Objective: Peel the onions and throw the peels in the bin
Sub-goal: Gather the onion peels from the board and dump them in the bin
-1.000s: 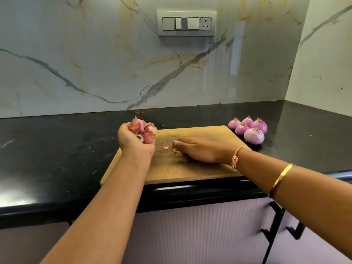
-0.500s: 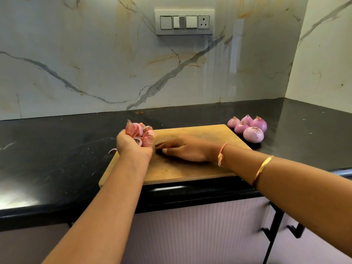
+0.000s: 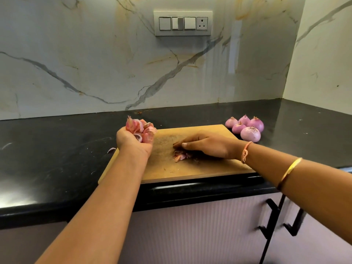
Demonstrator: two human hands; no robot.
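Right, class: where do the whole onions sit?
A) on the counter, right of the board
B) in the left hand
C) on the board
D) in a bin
A: the onions rest on the counter just right of the board; the left hand grips peels.

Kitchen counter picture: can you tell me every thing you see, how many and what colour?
counter: one, black, along the wall
cutting board: one, brown wood, at the counter's front edge
onions: five, pink-purple, on the counter by the board's far right corner
held peels: one bunch, pink, in the left grip
loose peels: small pile, pink, on the board under the right grip
peel scraps: two, purple, on the counter left of the board
switch panel: one, white-grey, on the wall
cabinet handles: two, black, below the counter
bangle: one, gold, right forearm
thread band: one, orange, right wrist
left grip: one, clutching peels
right grip: one, palm down on the board
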